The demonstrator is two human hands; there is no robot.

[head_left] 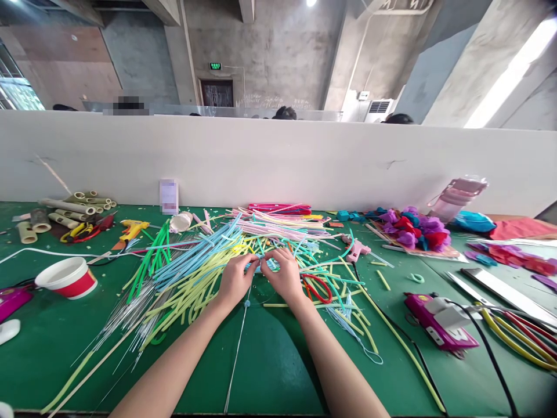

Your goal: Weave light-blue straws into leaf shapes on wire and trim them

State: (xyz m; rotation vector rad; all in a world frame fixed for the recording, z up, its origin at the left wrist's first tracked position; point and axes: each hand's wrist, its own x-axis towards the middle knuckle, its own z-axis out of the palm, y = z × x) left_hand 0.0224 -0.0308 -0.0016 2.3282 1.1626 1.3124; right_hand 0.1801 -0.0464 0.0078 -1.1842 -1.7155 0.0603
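Observation:
Fingers pinched, my left hand [237, 278] and my right hand [285, 274] meet over the middle of the table. Between their fingertips is a small blue piece [260, 257], mostly hidden, so its kind does not show. Below it a thin pale strand [237, 348] runs down to the table's near edge, with a small blue bead-like ball [247, 303] on it. Around and behind both hands lies a pile of yellow fuzzy stems [191, 290], blue stems [200, 249] and pink stems [278, 223]. A red bent stem [319, 288] lies beside my right hand.
On the left are a paper cup [67, 278], a yellow glue gun [130, 230] and bamboo tubes [82, 206]. To the right are a pink glue gun [357, 249], a purple power strip [439, 328] with cables, scissors [500, 325] and a pink bottle [456, 197]. A white partition [278, 162] stands behind.

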